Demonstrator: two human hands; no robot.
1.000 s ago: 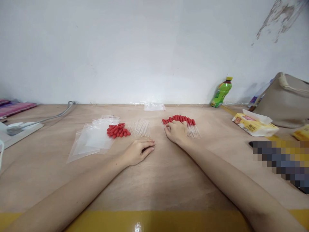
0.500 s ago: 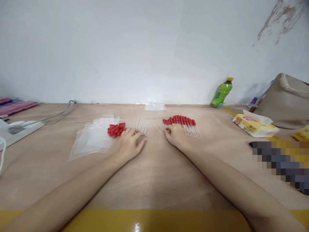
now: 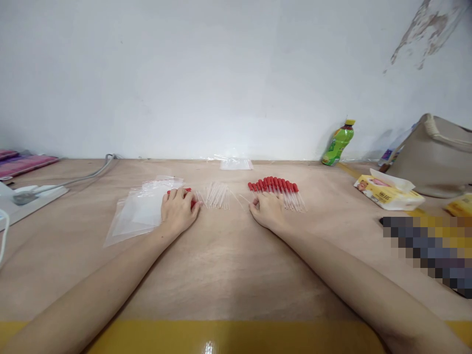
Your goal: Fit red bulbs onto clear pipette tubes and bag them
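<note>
My left hand rests over the pile of red rubber bulbs, its fingers curled down among them. Red shows between the thumb and forefinger, while most of the pile is hidden. My right hand is closed in a pinch on a thin clear tube that points left from its fingertips. Just beyond that hand lies a fanned row of droppers, clear tubes with red bulbs on their far ends. Between my hands several loose clear tubes lie in a bunch.
Clear zip bags overlap left of my left hand; another small bag lies by the wall. To the right are a green drink bottle, a yellow tissue pack and a beige bag. A grey cable runs at far left.
My left hand has moved left from beside the loose tubes onto the red bulbs, covering most of them. My right hand stays nearly in place with the thin tube.
</note>
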